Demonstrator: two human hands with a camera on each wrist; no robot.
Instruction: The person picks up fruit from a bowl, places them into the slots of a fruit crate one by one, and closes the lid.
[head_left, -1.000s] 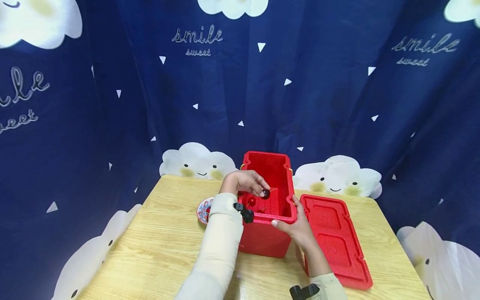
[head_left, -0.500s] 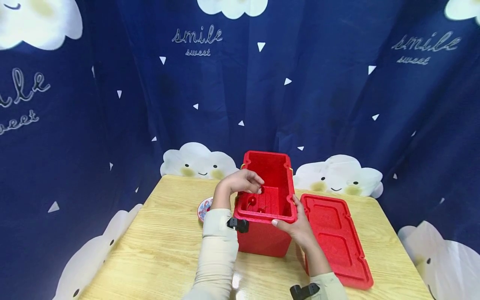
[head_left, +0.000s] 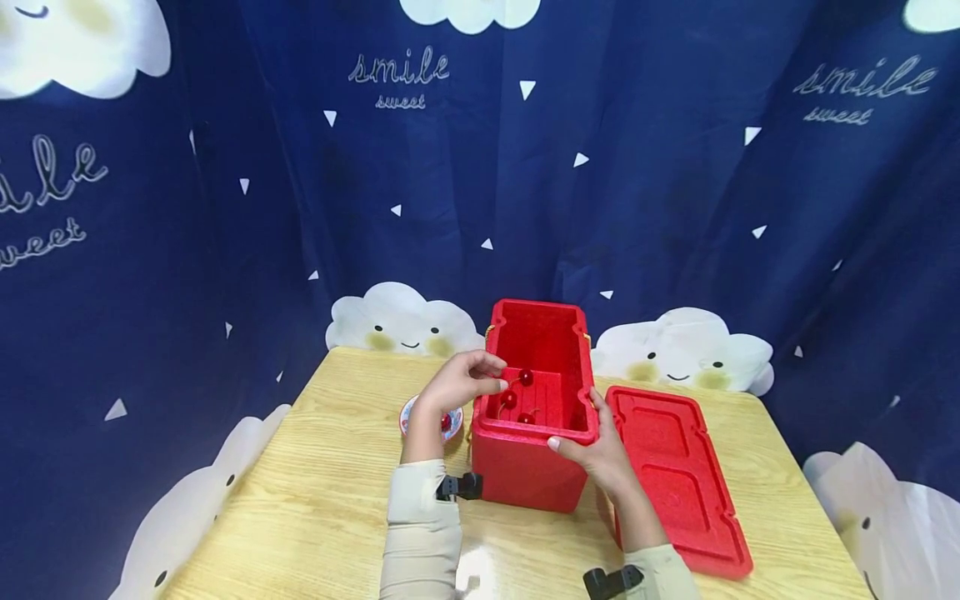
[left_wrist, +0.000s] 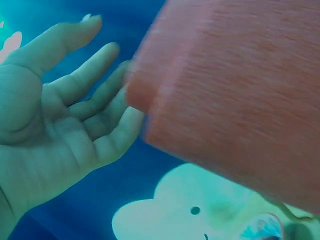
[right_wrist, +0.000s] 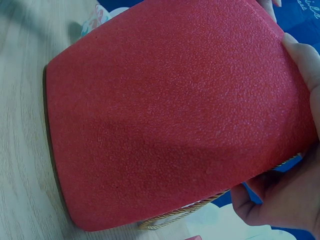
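Observation:
A red foam box (head_left: 531, 472) stands without its lid on the table. Inside on its floor lie three dark red cherries, including a far cherry (head_left: 527, 377) and a near cherry (head_left: 526, 418). My left hand (head_left: 459, 383) hovers at the box's left rim, fingers relaxed and spread, holding nothing; the left wrist view shows its bare palm (left_wrist: 60, 115) beside the box wall. With the thumb in front and fingers along the side, my right hand (head_left: 602, 450) grips the near right corner. A patterned plate (head_left: 406, 414) with a cherry (head_left: 447, 422) sits left of the box, partly behind my left hand.
The red lid (head_left: 678, 475) lies flat on the wooden table (head_left: 322, 500), to the right of the box. A gold cord (right_wrist: 185, 207) hangs along the box's side. Behind the table is a blue curtain (head_left: 480, 167) with cloud prints.
My left hand lets go of the dark cherry, which now lies on the box floor, and draws back left toward the rim with its fingers loosened. My right hand keeps its grip.

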